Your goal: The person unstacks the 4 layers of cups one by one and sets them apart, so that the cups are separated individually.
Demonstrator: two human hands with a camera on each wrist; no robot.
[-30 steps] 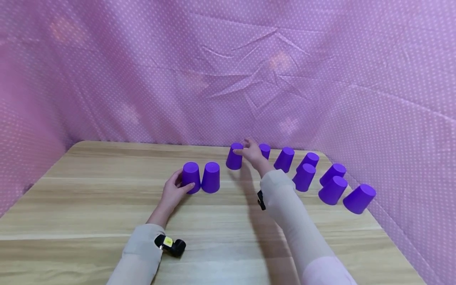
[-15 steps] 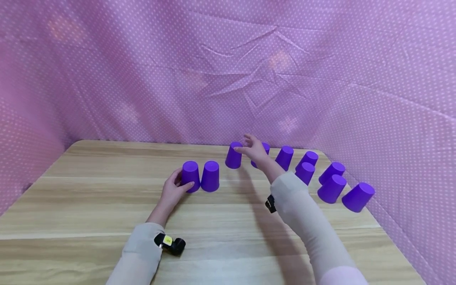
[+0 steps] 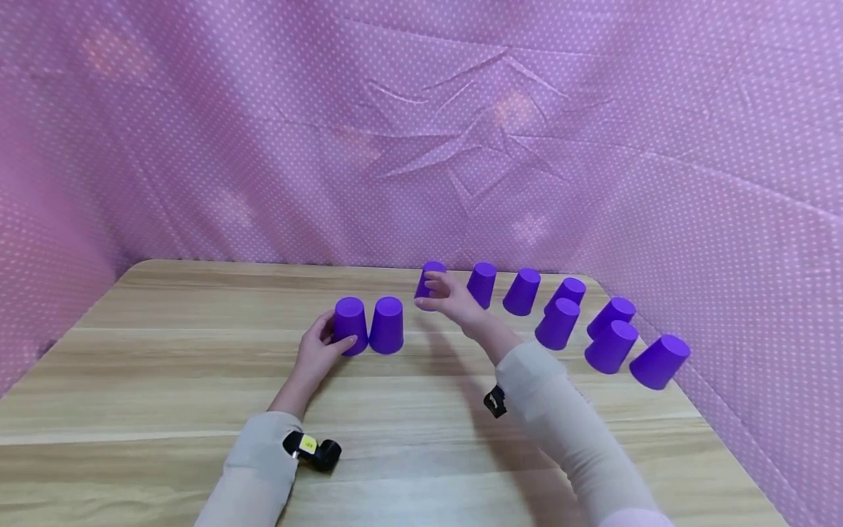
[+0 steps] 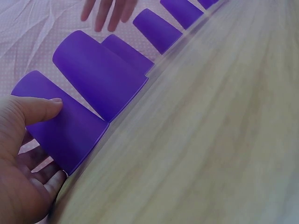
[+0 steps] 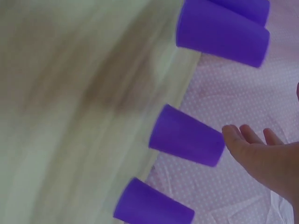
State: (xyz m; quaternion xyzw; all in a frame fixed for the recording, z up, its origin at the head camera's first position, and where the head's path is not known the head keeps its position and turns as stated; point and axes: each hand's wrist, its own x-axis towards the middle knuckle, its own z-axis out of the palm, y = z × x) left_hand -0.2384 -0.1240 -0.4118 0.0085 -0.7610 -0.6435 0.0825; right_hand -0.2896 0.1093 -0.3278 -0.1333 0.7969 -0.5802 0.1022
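Note:
An upside-down purple cup (image 3: 350, 326) stands on the table, and my left hand (image 3: 316, 353) grips it from the left side. In the left wrist view the thumb lies across that cup (image 4: 70, 128), with the fingers round its far side. Right beside it, bases nearly touching, stands a second purple cup (image 3: 387, 326). My right hand (image 3: 454, 300) is over the table with loosely extended fingers, in front of a back-row cup (image 3: 433, 268) that it partly covers. The right wrist view shows the hand (image 5: 266, 161) holding nothing, its fingertips near the top of a cup (image 5: 187, 137).
Several more upturned purple cups curve along the back and right, including one near the back edge (image 3: 522, 292), a nearer one (image 3: 557, 323) and the rightmost (image 3: 660, 362). They stand on a wooden table (image 3: 165, 366). A pink dotted curtain (image 3: 421, 146) hangs behind.
My right hand has shifted left and slightly nearer, uncovering the back-row cup to its right. My left hand and the cups stay in place.

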